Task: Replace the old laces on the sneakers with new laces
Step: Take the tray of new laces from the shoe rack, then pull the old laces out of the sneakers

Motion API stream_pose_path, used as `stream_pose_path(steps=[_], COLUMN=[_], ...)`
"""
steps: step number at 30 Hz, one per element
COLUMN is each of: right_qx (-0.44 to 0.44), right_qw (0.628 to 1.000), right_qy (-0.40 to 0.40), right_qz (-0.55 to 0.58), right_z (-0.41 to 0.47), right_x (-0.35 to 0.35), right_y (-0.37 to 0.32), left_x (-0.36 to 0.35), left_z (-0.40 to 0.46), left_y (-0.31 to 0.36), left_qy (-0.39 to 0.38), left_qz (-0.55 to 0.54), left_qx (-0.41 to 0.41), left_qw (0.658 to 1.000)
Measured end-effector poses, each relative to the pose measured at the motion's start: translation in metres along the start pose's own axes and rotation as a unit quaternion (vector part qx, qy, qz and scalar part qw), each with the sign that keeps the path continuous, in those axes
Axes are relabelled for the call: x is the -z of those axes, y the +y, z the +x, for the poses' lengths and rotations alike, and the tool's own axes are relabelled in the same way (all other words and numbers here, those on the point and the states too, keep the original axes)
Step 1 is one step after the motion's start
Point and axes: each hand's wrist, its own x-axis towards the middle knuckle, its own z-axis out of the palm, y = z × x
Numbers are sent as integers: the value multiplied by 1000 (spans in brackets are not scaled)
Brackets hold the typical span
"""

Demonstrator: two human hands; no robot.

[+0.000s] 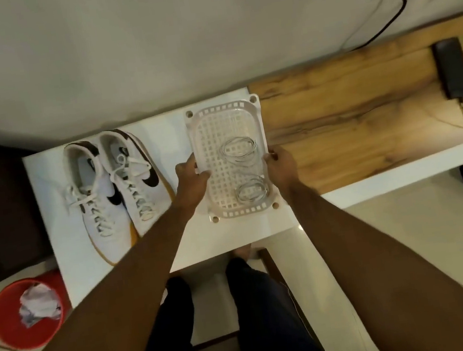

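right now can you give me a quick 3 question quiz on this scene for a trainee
1. True or false: both hands grip the white basket.
2. How many coiled new laces lie in the basket?
3. Where do the sneakers stand relative to the basket: A left, B right, C inside it?

Key
1. True: left hand and right hand hold its long sides.
2. Two: far coil, near coil.
3. A.

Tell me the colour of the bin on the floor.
Red bin, with crumpled paper inside; the head view shows it.
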Motion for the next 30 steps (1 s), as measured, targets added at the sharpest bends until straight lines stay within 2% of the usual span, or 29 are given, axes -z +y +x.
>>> stream_pose_path(steps=[5,11,15,17,19,23,27,30], right_qx=[19,10,48,82,127,217,302,334], right_qw=[998,996,990,984,973,929,889,883], right_qy=[-23,-44,-41,-30,-44,-110,-152,-161], right_qz=[-56,-81,-129,-155,-190,-279,-307,-289], right_z=[19,28,8,-11,-34,-85,-113,-116], right_x=[-8,-12,-14,-13,-14,-36,-84,-124], right_y=[5,7,0,-7,-14,-36,-42,-35], left_x=[-6,-7,-3,13,31,74,107,121], left_z=[15,35,31,8,-20,-70,-91,-91], left_y=[-12,-40,-47,-35,-26,-25,-63,-104], left_qy=[-21,-56,-86,-88,-59,9,58,101], left_qz=[38,20,94,177,271,367,415,429], left_qx=[3,-21,-47,-77,-114,-188,-181,-178], left_qw=[999,998,991,977,954,911,890,880])
